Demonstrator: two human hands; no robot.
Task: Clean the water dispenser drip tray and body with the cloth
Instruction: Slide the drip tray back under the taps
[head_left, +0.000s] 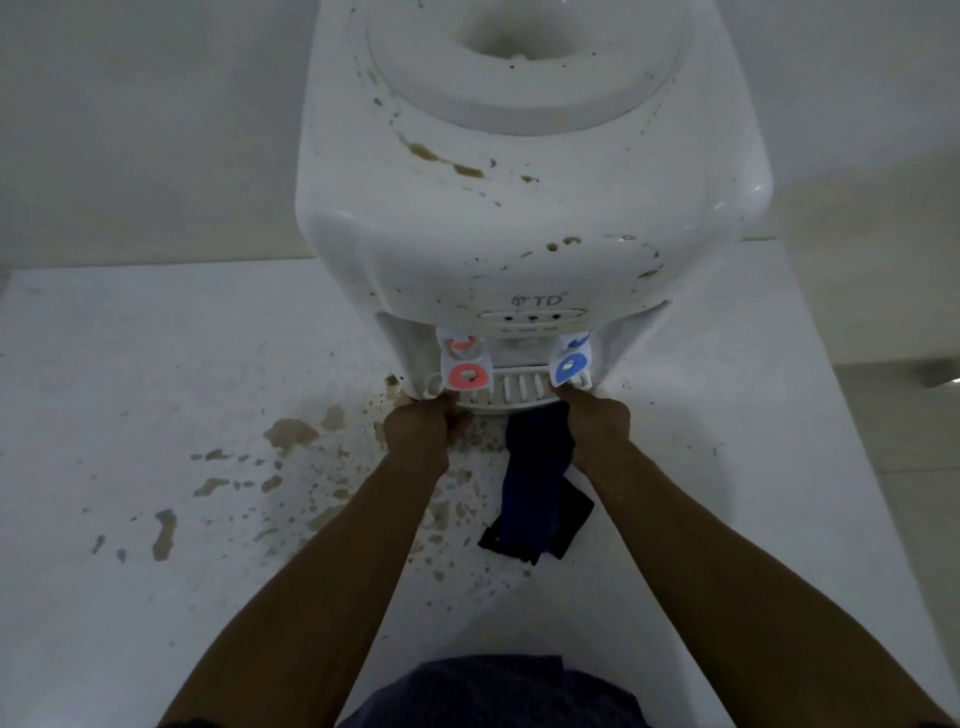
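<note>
A white water dispenser (519, 208) stands on a white counter, its body spotted with brown stains. Its slotted white drip tray (519, 388) sits at the base under the red tap (466, 375) and the blue tap (570, 368). My left hand (423, 434) grips the tray's left front edge. My right hand (597, 423) grips the tray's right front edge and also holds a dark blue cloth (535, 483), which hangs down from it onto the counter between my forearms.
Brown spill patches (291, 434) spread over the white counter (156, 364) left of and in front of the dispenser. A pale wall stands behind. The counter's right edge (852, 441) drops off to a tiled floor.
</note>
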